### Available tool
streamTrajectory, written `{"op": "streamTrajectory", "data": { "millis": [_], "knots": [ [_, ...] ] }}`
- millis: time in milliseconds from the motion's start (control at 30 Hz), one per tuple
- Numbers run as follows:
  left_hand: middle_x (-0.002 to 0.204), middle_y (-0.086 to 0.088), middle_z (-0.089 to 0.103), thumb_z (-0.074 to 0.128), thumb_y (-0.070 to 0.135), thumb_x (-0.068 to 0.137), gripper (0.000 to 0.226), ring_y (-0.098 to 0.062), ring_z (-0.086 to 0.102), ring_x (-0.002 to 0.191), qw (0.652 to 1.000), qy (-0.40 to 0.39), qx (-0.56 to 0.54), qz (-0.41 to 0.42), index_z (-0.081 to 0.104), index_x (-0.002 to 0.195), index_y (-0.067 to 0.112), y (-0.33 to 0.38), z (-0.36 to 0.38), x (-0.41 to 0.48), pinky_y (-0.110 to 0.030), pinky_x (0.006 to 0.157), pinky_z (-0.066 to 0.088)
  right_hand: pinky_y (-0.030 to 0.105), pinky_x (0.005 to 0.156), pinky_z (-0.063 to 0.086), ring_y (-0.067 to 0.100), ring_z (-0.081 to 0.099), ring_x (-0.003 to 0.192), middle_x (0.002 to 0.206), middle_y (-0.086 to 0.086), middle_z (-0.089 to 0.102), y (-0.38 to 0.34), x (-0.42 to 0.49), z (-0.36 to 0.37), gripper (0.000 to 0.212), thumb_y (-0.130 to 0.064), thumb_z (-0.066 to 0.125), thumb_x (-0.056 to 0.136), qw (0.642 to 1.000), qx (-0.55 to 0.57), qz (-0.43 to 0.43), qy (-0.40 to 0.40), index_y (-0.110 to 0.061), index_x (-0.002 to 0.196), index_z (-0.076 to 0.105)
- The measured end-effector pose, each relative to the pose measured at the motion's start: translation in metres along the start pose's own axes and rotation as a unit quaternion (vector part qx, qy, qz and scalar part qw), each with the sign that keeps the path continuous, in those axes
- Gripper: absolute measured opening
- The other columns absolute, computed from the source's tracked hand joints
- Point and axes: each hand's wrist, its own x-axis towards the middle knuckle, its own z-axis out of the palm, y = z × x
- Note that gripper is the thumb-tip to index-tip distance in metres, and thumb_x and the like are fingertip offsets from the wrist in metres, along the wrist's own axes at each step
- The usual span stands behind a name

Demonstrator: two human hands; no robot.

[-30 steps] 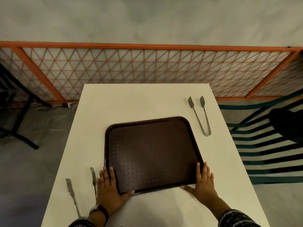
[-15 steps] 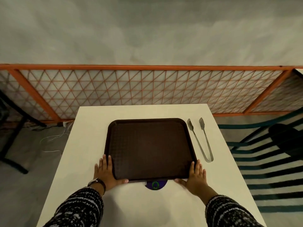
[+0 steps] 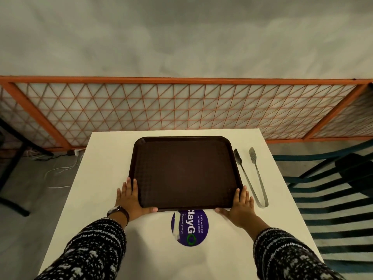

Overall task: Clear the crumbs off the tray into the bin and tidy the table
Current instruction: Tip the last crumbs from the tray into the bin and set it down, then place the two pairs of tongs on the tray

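A dark brown tray (image 3: 181, 138) lies flat on the far half of the white table (image 3: 101, 178). I make out no crumbs on its textured surface. My left hand (image 3: 130, 199) cups the tray's near left corner, fingers along the side and thumb along the near edge. In the same way my right hand (image 3: 240, 207) cups the near right corner. Metal tongs (image 3: 247, 178) lie on the table just right of the tray. No bin is in view.
A round purple sticker (image 3: 191, 229) is on the table, partly under the tray's near edge. An orange lattice fence (image 3: 181, 106) runs behind the table. A dark green slatted chair (image 3: 333, 188) stands to the right, a black table leg (image 3: 12, 168) to the left.
Both hands have slid the tray away from me toward the table's far edge and squared it. The purple sticker is uncovered. A second pair of tongs at the near left is now out of view.
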Motion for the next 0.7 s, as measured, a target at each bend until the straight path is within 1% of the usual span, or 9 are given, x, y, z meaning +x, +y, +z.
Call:
{"op": "streamTrajectory", "data": {
  "millis": [233, 333, 367, 400, 467, 533, 600, 667, 700],
  "knots": [
    [0.153, -0.016, -0.022, 0.047, 0.085, 0.058, 0.132, -0.033, -0.013, 0.143, 0.999, 0.03, -0.015, 0.013, -0.021, 0.144, 0.01, -0.001, 0.002, 0.001, -0.049, 0.117, -0.005, 0.045, 0.116, -0.006, 0.031, -0.015, 0.144, 0.153, 0.017, -0.024, 0.002, 0.0, -0.002, 0.12, -0.082, 0.036, 0.072, 0.999, 0.032, -0.004, 0.023, -0.005, 0.144, -0.021],
    [0.155, -0.013, -0.017, 0.023, 0.092, 0.056, 0.126, -0.03, -0.011, 0.144, 0.992, 0.085, -0.091, 0.029, -0.015, 0.146, 0.012, 0.006, 0.002, -0.015, -0.047, 0.114, -0.011, 0.048, 0.116, -0.006, 0.033, -0.013, 0.144, 0.155, 0.015, -0.022, 0.002, -0.011, -0.003, 0.113, -0.077, 0.038, 0.077, 0.995, 0.047, -0.019, 0.083, -0.007, 0.145, -0.021],
    [0.156, -0.012, -0.014, 0.025, 0.089, 0.063, 0.118, -0.029, -0.007, 0.145, 0.985, 0.102, -0.137, 0.031, -0.011, 0.147, 0.013, 0.01, 0.002, -0.024, -0.048, 0.114, -0.01, 0.048, 0.116, -0.006, 0.032, -0.012, 0.144, 0.156, 0.013, -0.019, 0.001, -0.019, -0.002, 0.109, -0.074, 0.037, 0.08, 0.994, 0.047, -0.032, 0.098, -0.008, 0.145, -0.02],
    [0.157, -0.012, -0.01, 0.031, 0.079, 0.074, 0.105, -0.029, -0.002, 0.145, 0.977, 0.112, -0.178, 0.031, -0.007, 0.147, 0.014, 0.013, 0.004, -0.039, -0.048, 0.116, -0.008, 0.048, 0.116, -0.007, 0.031, -0.01, 0.145, 0.157, 0.011, -0.015, 0.0, -0.029, 0.001, 0.103, -0.07, 0.036, 0.083, 0.992, 0.044, -0.048, 0.106, -0.01, 0.146, -0.019],
    [0.158, -0.011, -0.003, 0.041, 0.052, 0.09, 0.078, -0.028, 0.009, 0.145, 0.967, 0.11, -0.229, 0.037, 0.004, 0.148, 0.016, 0.017, 0.01, -0.069, -0.046, 0.117, -0.006, 0.046, 0.113, -0.012, 0.026, -0.004, 0.146, 0.159, 0.007, -0.001, -0.004, -0.054, 0.013, 0.089, -0.062, 0.034, 0.089, 0.988, 0.037, -0.091, 0.118, -0.013, 0.148, -0.013],
    [0.158, -0.009, 0.005, 0.044, 0.037, 0.094, 0.063, -0.025, 0.022, 0.142, 0.961, 0.097, -0.254, 0.046, 0.016, 0.148, 0.018, 0.013, 0.023, -0.108, -0.042, 0.116, -0.007, 0.047, 0.113, -0.013, 0.023, 0.001, 0.147, 0.159, 0.003, 0.008, -0.011, -0.087, 0.031, 0.076, -0.055, 0.031, 0.093, 0.984, 0.013, -0.148, 0.1, -0.017, 0.149, -0.003],
    [0.157, -0.007, 0.013, 0.045, 0.031, 0.095, 0.056, -0.022, 0.026, 0.141, 0.958, 0.113, -0.261, 0.049, 0.025, 0.146, 0.02, 0.004, 0.041, -0.148, -0.041, 0.116, -0.006, 0.05, 0.114, -0.012, 0.021, 0.003, 0.147, 0.159, 0.002, 0.01, -0.015, -0.12, 0.055, 0.068, -0.053, 0.026, 0.095, 0.977, -0.01, -0.199, 0.072, -0.019, 0.15, 0.004],
    [0.156, -0.005, 0.018, 0.046, 0.029, 0.094, 0.052, -0.021, 0.021, 0.143, 0.955, 0.148, -0.256, 0.035, 0.031, 0.143, 0.021, -0.009, 0.061, -0.184, -0.043, 0.117, -0.005, 0.049, 0.113, -0.014, 0.02, 0.003, 0.147, 0.159, 0.002, 0.01, -0.017, -0.15, 0.08, 0.074, -0.063, 0.008, 0.089, 0.972, -0.012, -0.229, 0.054, -0.02, 0.15, 0.007],
    [0.156, -0.004, 0.017, 0.046, 0.03, 0.094, 0.051, -0.021, 0.016, 0.144, 0.954, 0.163, -0.251, 0.021, 0.031, 0.143, 0.022, -0.017, 0.072, -0.201, -0.044, 0.117, -0.005, 0.048, 0.112, -0.015, 0.02, 0.003, 0.147, 0.159, 0.002, 0.009, -0.019, -0.164, 0.092, 0.086, -0.069, -0.006, 0.08, 0.969, -0.011, -0.243, 0.051, -0.02, 0.149, 0.008]
  ]
}}
